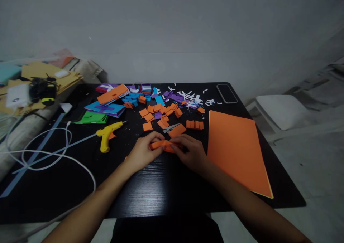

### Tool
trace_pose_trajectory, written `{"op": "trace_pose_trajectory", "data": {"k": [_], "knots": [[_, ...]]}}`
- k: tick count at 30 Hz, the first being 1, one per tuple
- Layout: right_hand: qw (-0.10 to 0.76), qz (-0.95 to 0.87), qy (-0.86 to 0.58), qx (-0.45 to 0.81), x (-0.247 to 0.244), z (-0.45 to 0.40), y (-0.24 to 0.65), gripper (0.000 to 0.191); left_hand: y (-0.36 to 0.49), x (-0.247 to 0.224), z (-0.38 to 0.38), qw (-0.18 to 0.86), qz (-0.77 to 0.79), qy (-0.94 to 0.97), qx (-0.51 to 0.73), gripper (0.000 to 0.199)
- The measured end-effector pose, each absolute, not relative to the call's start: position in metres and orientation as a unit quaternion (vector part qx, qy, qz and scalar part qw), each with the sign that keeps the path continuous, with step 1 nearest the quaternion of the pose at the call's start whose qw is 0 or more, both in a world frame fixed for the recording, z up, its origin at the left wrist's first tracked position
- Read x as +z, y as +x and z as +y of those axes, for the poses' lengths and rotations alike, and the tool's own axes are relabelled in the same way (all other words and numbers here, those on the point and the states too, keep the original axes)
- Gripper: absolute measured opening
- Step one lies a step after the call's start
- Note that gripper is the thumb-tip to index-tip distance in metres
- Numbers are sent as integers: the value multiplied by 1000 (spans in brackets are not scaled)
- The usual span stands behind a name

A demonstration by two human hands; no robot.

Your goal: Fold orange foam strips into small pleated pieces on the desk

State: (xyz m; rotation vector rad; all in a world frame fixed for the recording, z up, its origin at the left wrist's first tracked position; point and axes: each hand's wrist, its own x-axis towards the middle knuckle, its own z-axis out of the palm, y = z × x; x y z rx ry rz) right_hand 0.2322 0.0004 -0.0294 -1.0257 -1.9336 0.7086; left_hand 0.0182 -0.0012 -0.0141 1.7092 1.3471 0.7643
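Note:
A folded strip of orange paper [164, 145] is held between my two hands just above the black table. My left hand [146, 148] pinches its left end between thumb and fingers. At the other end, my right hand [189, 150] grips it the same way. Just beyond my fingers lie a pair of scissors [171, 127] and a flat orange paper piece [177, 130], which partly covers the blades. Several small folded orange pieces [157, 111] are scattered behind them. To the right of these stands a row of folded orange pieces [195, 125].
A yellow glue gun [109, 135] lies left of my hands, near a looping white cable [80, 164]. Large orange sheets [233, 146] cover the table's right side. Paper stacks [107, 108], white scraps [193, 98] and a phone [227, 93] lie toward the back.

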Motion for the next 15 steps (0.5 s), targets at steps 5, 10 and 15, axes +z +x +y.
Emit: {"op": "trace_pose_trajectory", "data": {"k": [5,10,15], "knots": [[412,-759,-423,275,-27,-1,230,8,20,-12,-4,327,536,721,294,22],[414,-745,-437,288,-27,-2,227,8,20,-13,-5,303,526,739,292,13],[413,-716,-450,337,-23,-5,227,8,21,-10,-5,306,508,747,303,10]]}}
